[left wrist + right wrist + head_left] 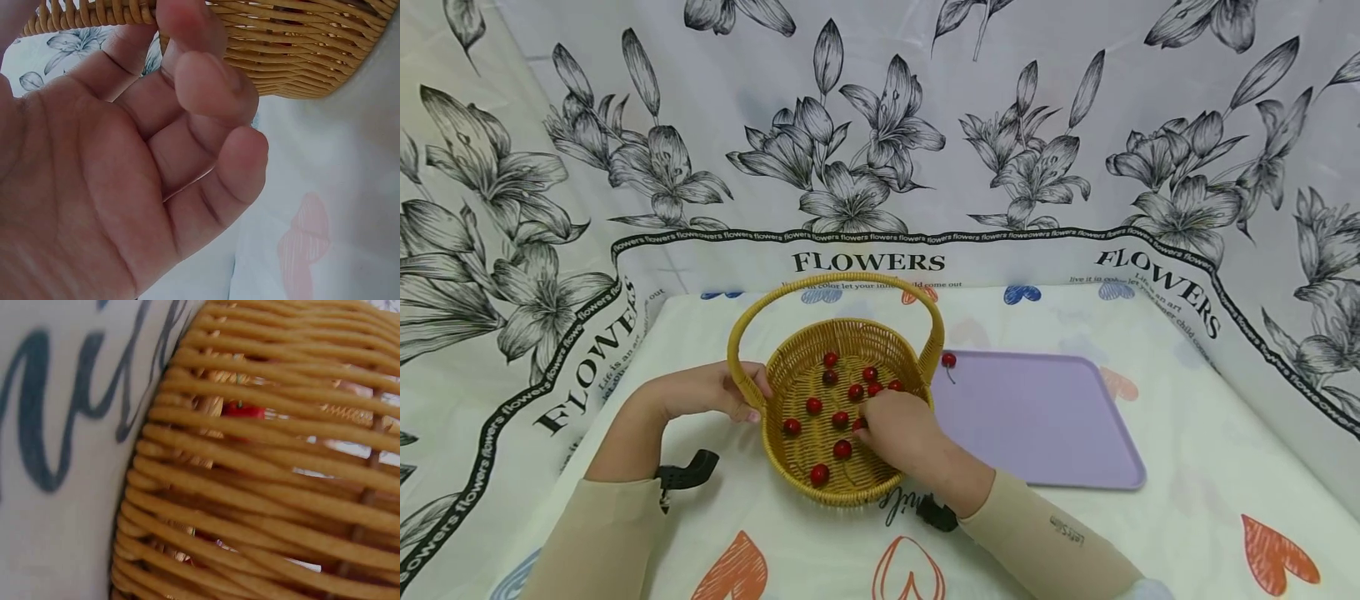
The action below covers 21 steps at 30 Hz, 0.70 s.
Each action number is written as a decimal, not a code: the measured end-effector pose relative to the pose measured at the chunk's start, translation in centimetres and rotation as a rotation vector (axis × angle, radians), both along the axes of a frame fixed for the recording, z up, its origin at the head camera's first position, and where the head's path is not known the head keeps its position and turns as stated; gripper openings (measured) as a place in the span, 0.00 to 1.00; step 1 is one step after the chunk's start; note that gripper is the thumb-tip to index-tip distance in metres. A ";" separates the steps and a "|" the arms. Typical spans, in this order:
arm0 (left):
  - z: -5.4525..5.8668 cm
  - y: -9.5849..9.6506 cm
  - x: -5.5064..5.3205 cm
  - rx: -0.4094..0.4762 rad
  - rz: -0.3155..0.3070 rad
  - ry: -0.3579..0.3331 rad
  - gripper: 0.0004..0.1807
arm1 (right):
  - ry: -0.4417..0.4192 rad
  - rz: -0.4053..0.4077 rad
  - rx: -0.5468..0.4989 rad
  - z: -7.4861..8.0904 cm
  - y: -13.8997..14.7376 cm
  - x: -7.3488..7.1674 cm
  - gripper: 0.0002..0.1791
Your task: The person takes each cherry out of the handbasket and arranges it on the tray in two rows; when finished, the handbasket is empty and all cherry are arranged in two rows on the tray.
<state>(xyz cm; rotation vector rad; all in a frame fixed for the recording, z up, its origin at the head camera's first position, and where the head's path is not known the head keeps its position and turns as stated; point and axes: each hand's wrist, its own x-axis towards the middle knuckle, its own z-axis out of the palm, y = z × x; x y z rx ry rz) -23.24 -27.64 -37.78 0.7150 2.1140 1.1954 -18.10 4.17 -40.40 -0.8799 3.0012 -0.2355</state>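
Note:
A round yellow wicker basket (844, 497) with a tall arched handle stands on the table, with several red cherries (842, 449) scattered over its bottom. My left hand (707, 392) holds the basket's left side where the handle meets the rim. In the left wrist view its curled fingers (215, 87) touch the wicker. My right hand (904, 429) reaches over the near right rim into the basket. One cherry lies right at its fingertips, which are mostly hidden under the hand. The right wrist view shows only the basket's woven wall (269, 456) and table cover.
A flat lilac tray (1037, 417) lies just right of the basket. A single cherry (949, 360) with a stem sits at its far left corner. The white table cover (805, 550) bears printed hearts. Flower-printed curtains (880, 192) stand around the back and sides.

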 end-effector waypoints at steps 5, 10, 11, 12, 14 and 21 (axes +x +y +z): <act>0.2 0.0 0.2 0.007 0.004 0.001 0.15 | 0.016 0.003 0.024 0.0 0.1 -0.1 0.14; 0.1 -0.2 0.3 -0.002 0.010 0.008 0.15 | -0.032 0.035 -0.093 0.2 0.5 -0.3 0.11; 0.0 -0.2 0.3 -0.004 0.011 0.006 0.15 | -0.050 0.044 -0.137 0.4 0.6 -0.3 0.13; 0.0 -0.2 0.4 -0.007 0.013 0.006 0.15 | -0.069 0.053 -0.182 0.6 0.7 -0.3 0.14; 0.0 -0.2 0.4 -0.007 0.013 0.004 0.15 | -0.117 0.064 -0.276 1.3 1.1 -0.3 0.16; 0.0 -0.2 0.0 -0.005 -0.001 0.018 0.14 | -0.300 0.106 -0.607 5.2 3.7 0.2 0.14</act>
